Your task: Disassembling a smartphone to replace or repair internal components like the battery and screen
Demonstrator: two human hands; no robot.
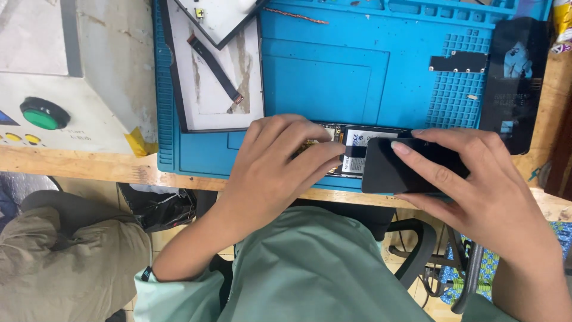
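Blue mat (pixel 333 71) bears one opened phone (pixel 351 152) under the pressing left hand (pixel 277 164); right hand (pixel 476 185) grips one black panel (pixel 396 170).

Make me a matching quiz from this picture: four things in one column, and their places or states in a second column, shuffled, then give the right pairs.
Things:
1. black panel
2. opened phone
3. green button
4. white-backed panel

Places or states:
A. on the grey box at far left
B. pinched in the right hand
C. lying at the upper left of the blue mat, with a ribbon cable on it
D. under the left hand, insides showing

Pairs: 1-B, 2-D, 3-A, 4-C
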